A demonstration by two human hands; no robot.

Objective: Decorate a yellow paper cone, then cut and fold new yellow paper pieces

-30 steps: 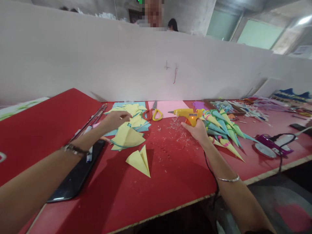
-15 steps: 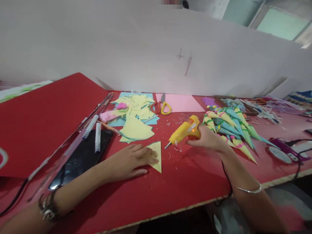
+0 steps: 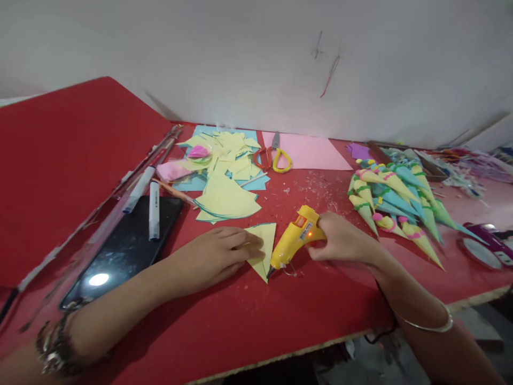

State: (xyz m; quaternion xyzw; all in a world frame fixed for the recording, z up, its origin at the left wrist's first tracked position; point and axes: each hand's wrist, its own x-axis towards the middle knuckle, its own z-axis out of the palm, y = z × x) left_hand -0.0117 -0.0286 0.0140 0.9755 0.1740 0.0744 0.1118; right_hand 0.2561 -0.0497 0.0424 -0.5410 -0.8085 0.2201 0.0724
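Note:
Flat on the red table lies a yellow paper piece [image 3: 267,240], folded to a point toward me. My left hand [image 3: 224,254] rests on its left side with the fingers stretched over it, pressing it down. In my right hand [image 3: 340,238] is a yellow hot glue gun [image 3: 294,238], gripped by its handle, an orange light glowing on its side. Its nozzle points down and left, at the paper's right edge near the lower tip. Just beyond my left hand sits a stack of yellow paper sectors [image 3: 226,198] with blue-green edges.
Red-and-yellow-handled scissors [image 3: 282,160] lie by a pink sheet [image 3: 308,152]. At right is a pile of decorated paper cones [image 3: 396,187]. Two markers [image 3: 154,211] rest at left, on and beside a black tablet-like slab [image 3: 120,262]. The table's front edge [image 3: 320,342] runs below my hands.
My right hand has brought the glue gun down and left, so its nozzle now meets the paper's edge near the tip. My left hand stays on the paper. The view has tilted downward.

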